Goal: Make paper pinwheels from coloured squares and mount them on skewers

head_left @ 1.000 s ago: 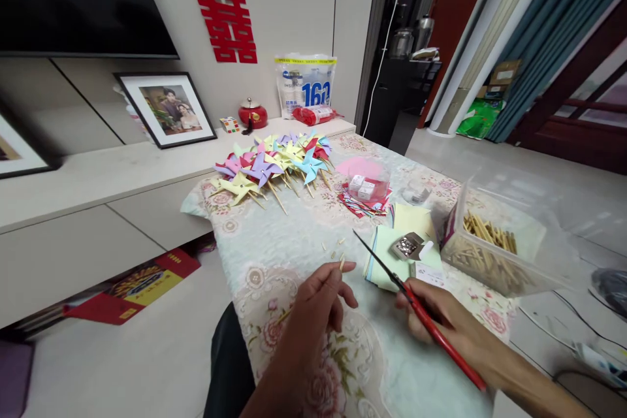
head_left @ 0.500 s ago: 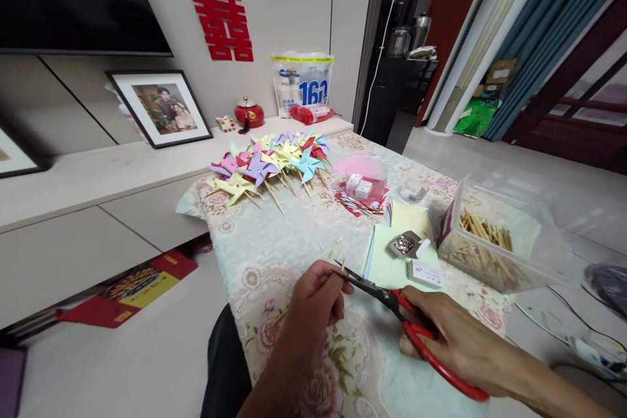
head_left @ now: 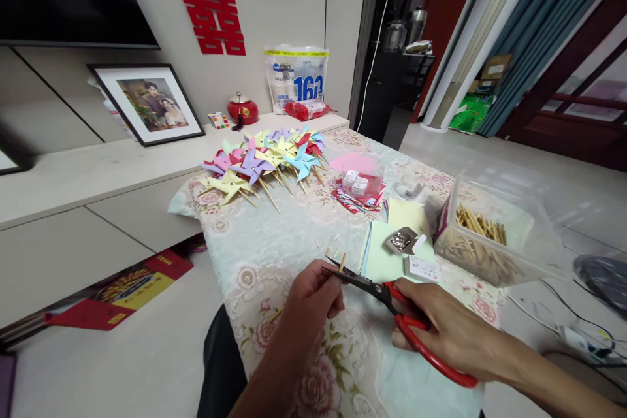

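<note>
My left hand (head_left: 313, 304) is closed in a pinch on a thin wooden stick (head_left: 342, 261), whose short end pokes up past the fingertips. In my right hand (head_left: 441, 320) is a pair of scissors (head_left: 379, 292) with red handles and dark blades. The blades lie around the stick, right by my left fingertips. Several small cut-off stick bits (head_left: 332, 252) lie on the tablecloth just beyond the scissor tips. To the right of them, an open box of metal pins (head_left: 402, 241) and a closed white box (head_left: 422, 269) rest on pale green paper sheets (head_left: 382, 256).
Paper pinwheels (head_left: 262, 163) on sticks are heaped at the table's far left. A clear plastic bin (head_left: 470, 255) of wooden sticks stands at the right edge. Patterned paper pieces (head_left: 355, 199) lie under a clear tub (head_left: 365, 176). A framed photo (head_left: 151, 104) stands on the cabinet.
More of the stick now shows above my left fingertips, between the blades. Both hands stay close together, and the whole view has shifted slightly.
</note>
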A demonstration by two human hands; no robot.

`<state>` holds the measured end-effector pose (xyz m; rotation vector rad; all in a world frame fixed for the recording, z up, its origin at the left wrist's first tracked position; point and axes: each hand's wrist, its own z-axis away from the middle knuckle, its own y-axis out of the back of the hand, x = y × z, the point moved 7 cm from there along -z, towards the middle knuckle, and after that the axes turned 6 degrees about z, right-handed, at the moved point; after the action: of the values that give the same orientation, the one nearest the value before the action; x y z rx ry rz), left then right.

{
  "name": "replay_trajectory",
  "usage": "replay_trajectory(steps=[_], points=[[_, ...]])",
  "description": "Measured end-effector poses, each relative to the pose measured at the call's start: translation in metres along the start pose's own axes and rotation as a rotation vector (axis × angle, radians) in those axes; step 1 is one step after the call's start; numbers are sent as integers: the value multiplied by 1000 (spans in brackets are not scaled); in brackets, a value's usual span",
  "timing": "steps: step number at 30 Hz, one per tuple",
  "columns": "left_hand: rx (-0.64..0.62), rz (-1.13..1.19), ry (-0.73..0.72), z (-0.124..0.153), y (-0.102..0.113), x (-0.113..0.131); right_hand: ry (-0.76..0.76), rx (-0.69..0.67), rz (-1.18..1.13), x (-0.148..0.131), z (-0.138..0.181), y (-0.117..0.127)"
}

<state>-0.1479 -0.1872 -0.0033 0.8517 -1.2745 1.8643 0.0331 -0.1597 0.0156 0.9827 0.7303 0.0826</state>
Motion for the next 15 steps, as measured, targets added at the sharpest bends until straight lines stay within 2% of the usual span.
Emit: replay_trajectory(steps=[7, 15], points=[[-21, -34, 13, 1, -2, 2, 15, -61, -183, -3, 0, -1], [-20, -83, 36, 1, -5, -5, -7, -99, -150, -3, -2, -2]])
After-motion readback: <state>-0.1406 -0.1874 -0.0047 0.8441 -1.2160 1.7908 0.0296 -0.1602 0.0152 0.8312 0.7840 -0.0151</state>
